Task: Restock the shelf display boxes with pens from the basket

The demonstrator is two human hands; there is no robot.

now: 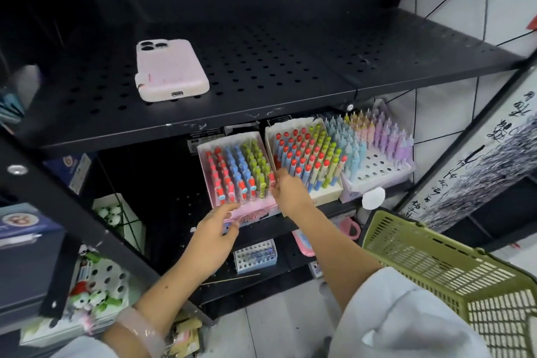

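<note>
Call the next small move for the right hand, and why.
Probably seat the pen. The right hand sits at the front edge between the pink box and the middle box, fingers pinched on what looks like a red-capped pen, though blur hides the grip. The left hand is open at the pink box's front, placed to steady it.

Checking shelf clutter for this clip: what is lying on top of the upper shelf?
A pink phone lies camera-side up on the upper shelf, near its left front. Nothing else shows, but the dark back is unclear.
</note>
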